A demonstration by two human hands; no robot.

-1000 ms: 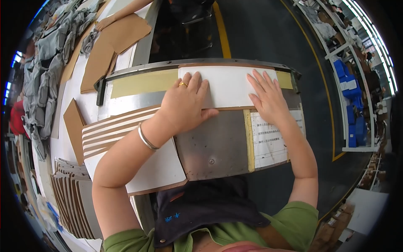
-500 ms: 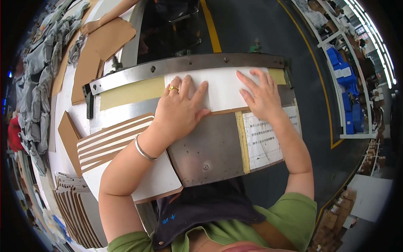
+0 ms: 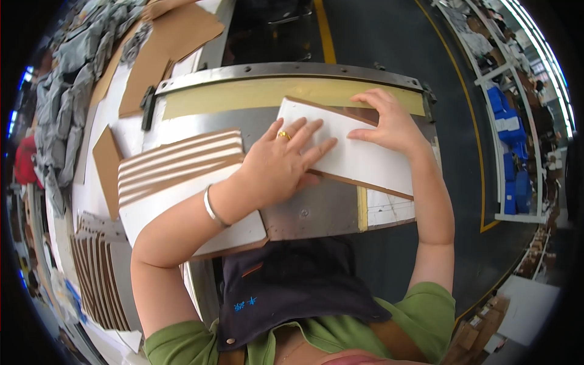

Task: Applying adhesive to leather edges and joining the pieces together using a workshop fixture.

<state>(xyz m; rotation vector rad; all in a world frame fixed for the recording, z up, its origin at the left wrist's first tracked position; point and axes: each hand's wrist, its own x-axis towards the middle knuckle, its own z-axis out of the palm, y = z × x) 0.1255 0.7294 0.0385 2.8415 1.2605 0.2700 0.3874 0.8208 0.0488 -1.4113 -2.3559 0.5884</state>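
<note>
A white rectangular board [image 3: 350,152] with brown edges lies slanted over the metal work plate [image 3: 304,220]. Spread across its left part is my left hand [image 3: 277,161], palm down, fingers apart, with a ring and a silver bangle. My right hand [image 3: 395,126] is at the far edge on the right. Its thumb is over the white face, while the fingers are held apart from it beyond the edge. Behind the board, a yellow strip [image 3: 243,97] runs along a steel bar [image 3: 292,71]. Fanned white-and-brown boards [image 3: 182,152] lie left of the plate, beside my left forearm.
More boards stand stacked [image 3: 100,280] at the lower left. Brown cardboard sheets [image 3: 173,45] and a heap of grey fabric [image 3: 61,121] are farther left, near another person's arm [image 3: 161,7]. Shelving with blue bins [image 3: 508,125] stands on the right, across the floor.
The white board has come away from the steel bar toward me and turned, its right end now nearer. My left hand moved right and nearer with it, uncovering the yellow strip.
</note>
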